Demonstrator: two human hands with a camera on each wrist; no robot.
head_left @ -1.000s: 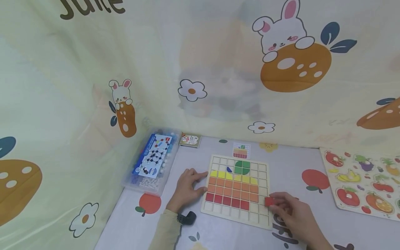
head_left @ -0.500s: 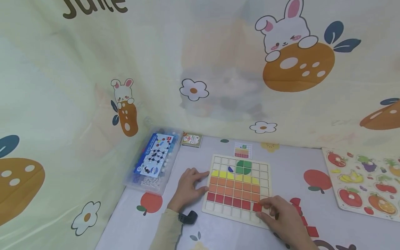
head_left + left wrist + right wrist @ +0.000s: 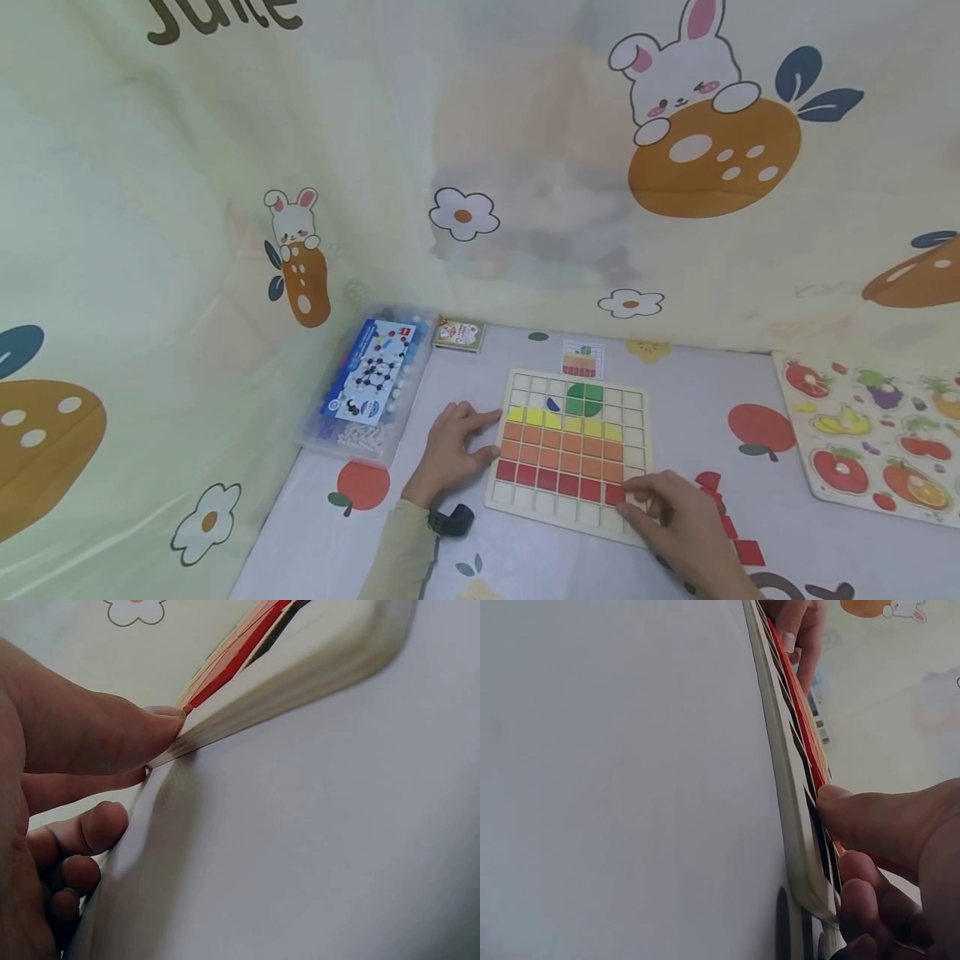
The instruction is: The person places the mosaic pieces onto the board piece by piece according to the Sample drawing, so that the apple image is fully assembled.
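A pale wooden grid board (image 3: 555, 517) lies on the table, filled with rows of yellow, orange and red tiles. A green round shape and a small blue piece sit near its top. My left hand (image 3: 450, 450) touches the board's left edge with thumb and index finger spread apart; the left wrist view shows the thumb (image 3: 105, 735) against that edge. At the right end of the red row, my right hand (image 3: 678, 517) pinches a red square tile (image 3: 614, 494) that lies in its cell. Part of the board's right edge is hidden by this hand.
Loose red tiles (image 3: 748, 552) lie right of the right hand. Behind the board is a small pattern card (image 3: 582, 361). A clear plastic case (image 3: 367, 387) and a small box (image 3: 459, 335) stand left; a fruit puzzle board (image 3: 870, 454) lies at right.
My right hand has moved left from the board's right edge, bringing the red tile down into the cell at the end of the red row. The left hand has stayed put.
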